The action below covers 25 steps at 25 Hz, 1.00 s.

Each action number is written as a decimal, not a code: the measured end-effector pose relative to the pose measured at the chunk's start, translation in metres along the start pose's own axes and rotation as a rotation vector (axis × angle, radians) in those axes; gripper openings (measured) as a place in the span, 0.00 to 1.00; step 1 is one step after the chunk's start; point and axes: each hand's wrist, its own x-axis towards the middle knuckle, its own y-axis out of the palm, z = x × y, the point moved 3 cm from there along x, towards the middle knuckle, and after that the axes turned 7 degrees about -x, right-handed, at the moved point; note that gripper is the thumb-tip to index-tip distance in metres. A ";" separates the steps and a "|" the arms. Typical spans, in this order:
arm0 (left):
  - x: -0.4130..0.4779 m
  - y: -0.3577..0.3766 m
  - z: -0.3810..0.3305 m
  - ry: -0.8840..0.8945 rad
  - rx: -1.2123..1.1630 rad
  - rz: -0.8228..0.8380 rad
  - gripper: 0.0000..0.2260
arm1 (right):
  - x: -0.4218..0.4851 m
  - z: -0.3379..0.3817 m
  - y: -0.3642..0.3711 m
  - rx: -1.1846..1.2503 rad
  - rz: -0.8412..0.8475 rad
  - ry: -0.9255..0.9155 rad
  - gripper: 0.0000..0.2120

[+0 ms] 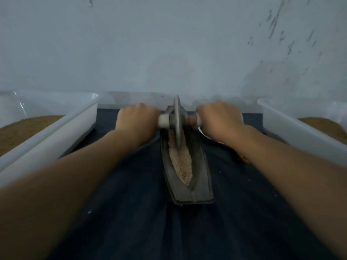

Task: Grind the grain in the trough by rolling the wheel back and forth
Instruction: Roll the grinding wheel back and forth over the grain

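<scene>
A dark boat-shaped trough [199, 186] lies lengthwise on a dark blue cloth, its bed filled with pale crushed grain [181, 164]. A thin grey metal wheel [177, 121] stands upright at the trough's far end, on a pale crosswise axle handle [164, 121]. My left hand [138, 121] grips the handle's left end. My right hand [220, 120] grips its right end. Both arms stretch forward.
A white plastic tub [56, 136] with brown powder stands on the left, and another white tub [300, 132] with brown powder on the right. A third white tub's rim [131, 98] runs behind the trough against a pale wall. Some crumbs lie on the dark cloth [169, 231].
</scene>
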 end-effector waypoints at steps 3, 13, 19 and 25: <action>-0.050 -0.013 0.009 0.170 0.019 -0.175 0.07 | -0.058 -0.010 -0.008 -0.123 -0.182 -0.113 0.11; 0.033 -0.002 -0.003 -0.035 0.006 0.111 0.10 | 0.023 0.001 0.002 0.035 0.091 0.120 0.09; -0.049 -0.026 0.006 0.232 0.081 -0.131 0.05 | -0.067 -0.019 -0.013 -0.133 -0.268 -0.139 0.14; 0.027 -0.012 -0.019 0.026 0.159 0.063 0.09 | 0.004 -0.003 0.020 0.152 0.056 0.144 0.02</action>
